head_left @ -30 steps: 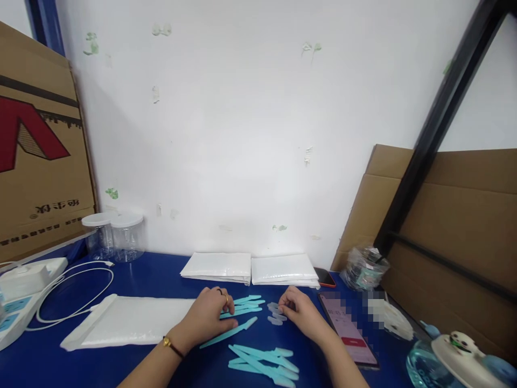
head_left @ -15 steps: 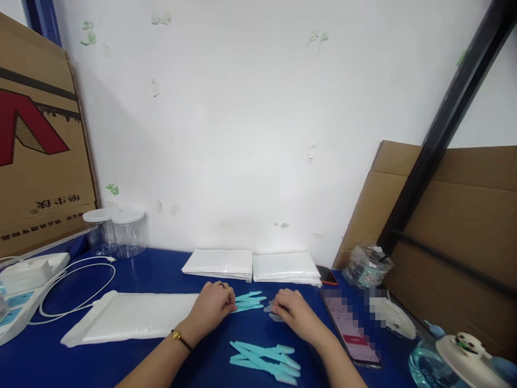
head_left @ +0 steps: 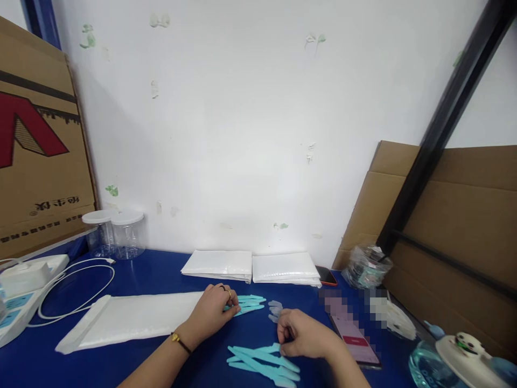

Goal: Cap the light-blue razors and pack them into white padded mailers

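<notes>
Several turquoise eyebrow razors (head_left: 252, 305) lie fanned out in the middle of the table. My left hand (head_left: 216, 307) is over their left ends, fingers curled and thumb pressed in, closed on at least one razor. A second, crossed pile of turquoise eyebrow razors (head_left: 262, 367) lies nearer to me. At its upper right end my right hand (head_left: 302, 334) pinches the end of one razor; the fingers hide the exact grip. Several small clear plastic caps (head_left: 275, 311) rest just beyond my right fingertips, between the hand and the far razors.
A white padded mailer (head_left: 133, 321) lies at left, beside a cable and power strip (head_left: 20, 302). Two folded white mailers (head_left: 218, 264) sit by the wall. A phone (head_left: 355, 339) lies at right, near a panda-topped jar (head_left: 456, 355). Lidded clear jars (head_left: 128, 237) stand back left.
My right hand has moved toward me, from the clear caps to the near razor pile, leaving the caps uncovered. My left hand has shifted slightly right along the far razors.
</notes>
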Available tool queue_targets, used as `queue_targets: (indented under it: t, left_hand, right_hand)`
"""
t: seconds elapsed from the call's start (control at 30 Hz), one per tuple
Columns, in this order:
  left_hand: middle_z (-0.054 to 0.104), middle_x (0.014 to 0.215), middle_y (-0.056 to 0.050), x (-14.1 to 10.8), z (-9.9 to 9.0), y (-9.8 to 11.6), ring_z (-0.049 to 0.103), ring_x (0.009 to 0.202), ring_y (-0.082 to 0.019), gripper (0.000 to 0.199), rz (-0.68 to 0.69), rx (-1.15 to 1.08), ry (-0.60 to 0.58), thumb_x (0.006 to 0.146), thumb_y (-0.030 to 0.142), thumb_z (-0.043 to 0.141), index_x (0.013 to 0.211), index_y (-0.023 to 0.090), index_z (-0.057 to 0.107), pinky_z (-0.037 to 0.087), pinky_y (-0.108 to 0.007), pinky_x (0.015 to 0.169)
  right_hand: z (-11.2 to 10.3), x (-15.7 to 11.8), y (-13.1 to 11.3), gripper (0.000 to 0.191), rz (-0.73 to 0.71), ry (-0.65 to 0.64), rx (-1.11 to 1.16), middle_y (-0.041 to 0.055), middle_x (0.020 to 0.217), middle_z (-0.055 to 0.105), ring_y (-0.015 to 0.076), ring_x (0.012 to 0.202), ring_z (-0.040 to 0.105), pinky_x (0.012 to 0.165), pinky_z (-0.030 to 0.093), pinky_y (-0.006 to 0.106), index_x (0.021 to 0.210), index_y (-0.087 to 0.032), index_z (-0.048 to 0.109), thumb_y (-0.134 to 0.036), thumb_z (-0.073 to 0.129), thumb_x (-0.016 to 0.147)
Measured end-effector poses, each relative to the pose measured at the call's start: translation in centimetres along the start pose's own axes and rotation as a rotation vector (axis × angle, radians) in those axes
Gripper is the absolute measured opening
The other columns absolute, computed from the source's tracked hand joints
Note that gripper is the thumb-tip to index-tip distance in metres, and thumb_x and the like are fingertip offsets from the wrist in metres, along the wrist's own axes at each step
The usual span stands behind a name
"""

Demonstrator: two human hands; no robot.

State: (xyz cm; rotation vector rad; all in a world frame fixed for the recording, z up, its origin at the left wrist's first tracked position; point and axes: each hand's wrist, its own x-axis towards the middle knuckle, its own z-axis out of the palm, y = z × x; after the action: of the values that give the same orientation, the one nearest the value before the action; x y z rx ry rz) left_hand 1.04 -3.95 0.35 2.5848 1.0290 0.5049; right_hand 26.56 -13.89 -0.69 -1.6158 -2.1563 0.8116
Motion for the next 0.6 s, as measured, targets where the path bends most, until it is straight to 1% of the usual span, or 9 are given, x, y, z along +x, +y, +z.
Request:
queue_targets:
  t: [0.1, 0.17, 0.23, 0.33, 0.43, 0.53, 0.6]
  left_hand:
    - [0.065, 0.087, 0.001, -0.5, -0.1, 0.9, 0.055, 0.084, -0.016, 0.022, 0.104, -0.092, -0.062, 0.085, 0.043, 0.051, 0.087, 0.025, 0.063, 0.032, -0.029, 0.078]
    - [0.066, 0.089, 0.001, -0.6, 0.2, 1.2, 0.056, 0.085, -0.016, 0.023, 0.173, -0.082, -0.109, 0.085, 0.045, 0.051, 0.089, 0.025, 0.062, 0.032, -0.029, 0.08]
    - [0.066, 0.088, 0.0, -0.5, 0.5, 1.2, 0.056, 0.086, -0.016, 0.023, 0.204, -0.031, -0.113, 0.087, 0.043, 0.049, 0.087, 0.024, 0.062, 0.031, -0.029, 0.08]
    - [0.067, 0.083, 0.0, 0.0, 0.5, 0.4, 0.055, 0.085, -0.017, 0.023, 0.169, 0.043, -0.073, 0.089, 0.038, 0.048, 0.08, 0.022, 0.063, 0.031, -0.03, 0.077]
    - [0.067, 0.085, -0.001, 0.3, -0.1, -1.0, 0.055, 0.087, -0.019, 0.022, 0.075, 0.099, -0.056, 0.087, 0.036, 0.049, 0.078, 0.023, 0.064, 0.03, -0.031, 0.076]
    - [0.067, 0.088, -0.001, 0.3, -0.7, -2.1, 0.055, 0.088, -0.02, 0.018, -0.008, 0.132, -0.044, 0.084, 0.034, 0.051, 0.083, 0.025, 0.066, 0.031, -0.032, 0.077]
    - [0.065, 0.088, -0.001, 0.3, -0.8, -2.4, 0.055, 0.089, -0.02, 0.017, -0.031, 0.133, -0.02, 0.082, 0.034, 0.053, 0.09, 0.026, 0.066, 0.031, -0.032, 0.077]
  right_hand:
    - [0.2, 0.4, -0.9, 0.006, -0.021, 0.089, -0.011, -0.0025, 0.075, 0.053, 0.0094, 0.062, 0.048, 0.053, 0.034, 0.018, 0.069, -0.017, 0.062, -0.013, 0.066, 0.066]
    - [0.2, 0.6, -1.5, 0.005, -0.033, 0.156, -0.015, -0.0018, 0.077, 0.054, 0.0106, 0.066, 0.05, 0.057, 0.036, 0.019, 0.07, -0.018, 0.061, -0.014, 0.064, 0.071]
    - [0.1, 0.8, -1.8, 0.004, -0.042, 0.2, -0.019, -0.0015, 0.08, 0.054, 0.0117, 0.071, 0.052, 0.061, 0.037, 0.02, 0.073, -0.018, 0.06, -0.015, 0.063, 0.073]
    - [-0.3, 0.9, -1.4, 0.006, -0.033, 0.241, -0.055, -0.0012, 0.083, 0.055, 0.0125, 0.075, 0.053, 0.064, 0.037, 0.021, 0.075, -0.019, 0.06, -0.013, 0.061, 0.074]
    - [-0.7, 1.0, -0.6, 0.008, 0.026, 0.309, -0.078, -0.0008, 0.082, 0.055, 0.0124, 0.073, 0.054, 0.064, 0.038, 0.021, 0.073, -0.019, 0.06, -0.011, 0.059, 0.074]
    - [-1.2, 0.8, -0.1, 0.006, 0.077, 0.359, -0.067, -0.0004, 0.082, 0.056, 0.0131, 0.073, 0.054, 0.065, 0.039, 0.022, 0.074, -0.019, 0.062, -0.014, 0.064, 0.071]
    - [-1.3, 0.4, -0.1, 0.007, 0.073, 0.323, -0.039, -0.0005, 0.082, 0.057, 0.013, 0.071, 0.054, 0.062, 0.039, 0.022, 0.075, -0.019, 0.063, -0.017, 0.067, 0.069]
